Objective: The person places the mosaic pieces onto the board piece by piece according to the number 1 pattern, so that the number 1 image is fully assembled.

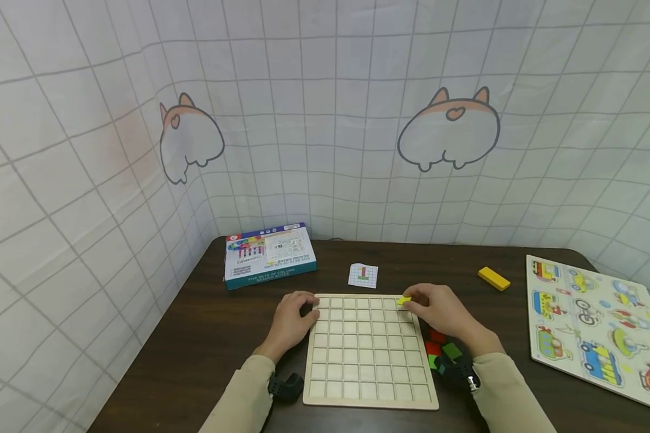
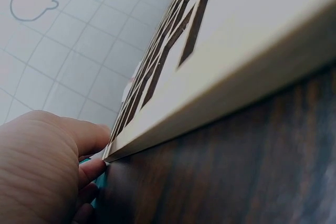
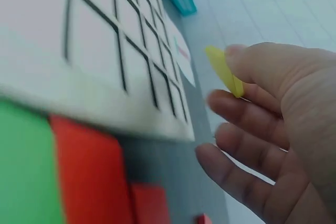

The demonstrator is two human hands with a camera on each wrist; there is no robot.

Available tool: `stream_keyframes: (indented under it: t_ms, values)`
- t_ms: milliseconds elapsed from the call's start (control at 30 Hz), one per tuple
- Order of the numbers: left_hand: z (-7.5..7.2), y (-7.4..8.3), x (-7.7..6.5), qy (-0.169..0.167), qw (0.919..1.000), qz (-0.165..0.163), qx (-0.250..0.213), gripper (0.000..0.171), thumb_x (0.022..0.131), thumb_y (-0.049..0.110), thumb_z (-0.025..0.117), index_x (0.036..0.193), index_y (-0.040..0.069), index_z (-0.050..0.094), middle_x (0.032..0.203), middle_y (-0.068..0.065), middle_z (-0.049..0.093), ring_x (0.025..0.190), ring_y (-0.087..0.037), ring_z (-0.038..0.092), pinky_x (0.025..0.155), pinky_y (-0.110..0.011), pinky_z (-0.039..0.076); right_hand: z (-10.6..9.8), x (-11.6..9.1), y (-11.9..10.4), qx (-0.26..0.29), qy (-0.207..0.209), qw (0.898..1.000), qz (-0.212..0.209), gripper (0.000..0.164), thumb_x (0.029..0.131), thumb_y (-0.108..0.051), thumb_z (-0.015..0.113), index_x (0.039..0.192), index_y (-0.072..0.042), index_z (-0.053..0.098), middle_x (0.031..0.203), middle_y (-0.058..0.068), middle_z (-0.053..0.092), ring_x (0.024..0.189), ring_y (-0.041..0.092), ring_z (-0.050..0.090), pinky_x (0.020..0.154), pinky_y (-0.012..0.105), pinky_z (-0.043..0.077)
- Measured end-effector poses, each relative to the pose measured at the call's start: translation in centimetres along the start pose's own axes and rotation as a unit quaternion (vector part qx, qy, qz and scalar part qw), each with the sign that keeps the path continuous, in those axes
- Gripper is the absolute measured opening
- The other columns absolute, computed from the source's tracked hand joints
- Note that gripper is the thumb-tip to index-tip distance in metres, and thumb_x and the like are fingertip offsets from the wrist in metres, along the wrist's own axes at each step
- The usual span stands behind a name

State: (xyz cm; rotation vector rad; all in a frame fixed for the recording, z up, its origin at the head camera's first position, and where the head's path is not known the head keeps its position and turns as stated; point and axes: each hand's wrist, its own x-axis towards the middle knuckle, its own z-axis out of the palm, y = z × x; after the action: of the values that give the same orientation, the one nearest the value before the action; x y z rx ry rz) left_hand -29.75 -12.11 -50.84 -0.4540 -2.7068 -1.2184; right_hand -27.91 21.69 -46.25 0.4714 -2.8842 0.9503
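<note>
A pale wooden grid board (image 1: 371, 403) lies on the dark table in front of me. My left hand (image 1: 291, 319) holds its far left edge, thumb and fingertips at the corner in the left wrist view. Over the board's far right corner, my right hand (image 1: 437, 307) pinches a small yellow tile (image 3: 224, 71) between thumb and index finger. The other fingers of that hand are loosely bent. Red tiles (image 3: 89, 169) and a green tile (image 3: 26, 156) lie along the board's right side, partly hidden under the right wrist in the head view.
Behind the board lies a small paper card (image 1: 363, 275) with a coloured grid pattern. A boxed set (image 1: 271, 255) is at the back left. A yellow block (image 1: 494, 278) lies at the back right, near a large picture board (image 1: 596, 328). A patterned curtain (image 1: 336, 120) hangs behind the table.
</note>
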Motion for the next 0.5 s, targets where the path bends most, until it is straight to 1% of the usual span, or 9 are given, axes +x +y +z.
stream_keyframes:
  t_ms: [200,367,500]
  values:
    - [-0.1,0.0,-0.1,0.003,1.0,-0.004,-0.001,0.02,0.094,0.019,0.066,0.113,0.014,0.07,0.126,-0.003,0.06,0.124,-0.029,0.047,0.104,-0.055,0.035,1.7,0.4,-1.6,0.02,0.002,0.999,-0.032,0.02,0.093,-0.019,0.068,0.111,-0.011,0.069,0.104,0.0,0.062,0.079,0.014,0.051,0.063,0.027,0.046]
    - [-0.1,0.0,0.0,0.005,1.0,-0.008,0.004,0.02,0.093,0.019,0.068,0.111,0.014,0.071,0.125,-0.003,0.061,0.124,-0.029,0.047,0.104,-0.054,0.036,2.6,0.7,-2.4,0.015,0.0,0.999,-0.043,0.021,0.093,-0.019,0.068,0.112,-0.01,0.07,0.105,-0.001,0.062,0.079,0.013,0.051,0.064,0.027,0.047]
    - [0.0,0.0,0.1,0.005,0.9999,-0.008,0.009,0.02,0.091,0.019,0.071,0.11,0.013,0.071,0.124,-0.004,0.062,0.124,-0.029,0.047,0.105,-0.054,0.036,3.1,1.0,-3.2,0.012,-0.009,0.999,-0.044,0.024,0.096,-0.017,0.064,0.117,-0.008,0.069,0.108,-0.001,0.062,0.079,0.011,0.054,0.064,0.027,0.048]
